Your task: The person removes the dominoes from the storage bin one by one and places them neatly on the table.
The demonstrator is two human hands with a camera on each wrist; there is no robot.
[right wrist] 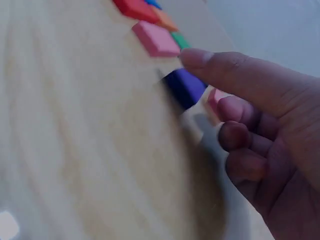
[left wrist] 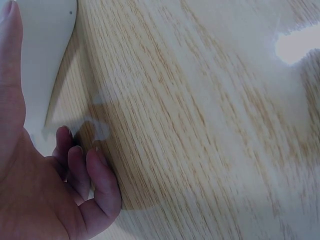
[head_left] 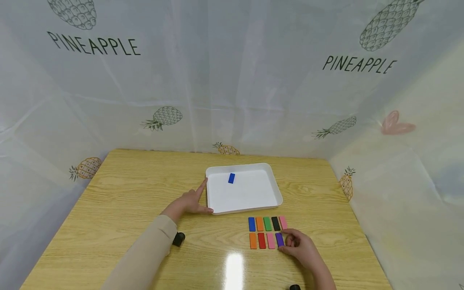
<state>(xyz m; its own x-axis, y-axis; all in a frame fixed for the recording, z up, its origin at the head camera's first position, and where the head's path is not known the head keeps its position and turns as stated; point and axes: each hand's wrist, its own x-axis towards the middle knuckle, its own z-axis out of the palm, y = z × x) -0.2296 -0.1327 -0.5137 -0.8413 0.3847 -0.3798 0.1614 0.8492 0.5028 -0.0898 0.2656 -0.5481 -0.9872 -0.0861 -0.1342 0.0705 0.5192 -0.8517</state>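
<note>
My left hand (head_left: 190,202) lies at the left side of a white rectangular tray (head_left: 243,206), its index finger along the left rim and its thumb at the near corner. Its other fingers bend loosely in the left wrist view. A small blue block (head_left: 231,178) lies inside the tray toward the back left. To the right and nearer, my right hand (head_left: 301,245) pinches a purple block (head_left: 279,239) between thumb and index finger. That purple block (right wrist: 186,88) shows close under the thumb in the right wrist view, with the remaining fingers curled beside it.
Two rows of coloured blocks lie before the tray, including an orange block (head_left: 253,241), a red block (head_left: 262,241) and a black block (head_left: 276,223). Pineapple-print curtains (head_left: 224,80) surround the wooden table (head_left: 152,173). A black object (head_left: 179,239) shows by the left wrist.
</note>
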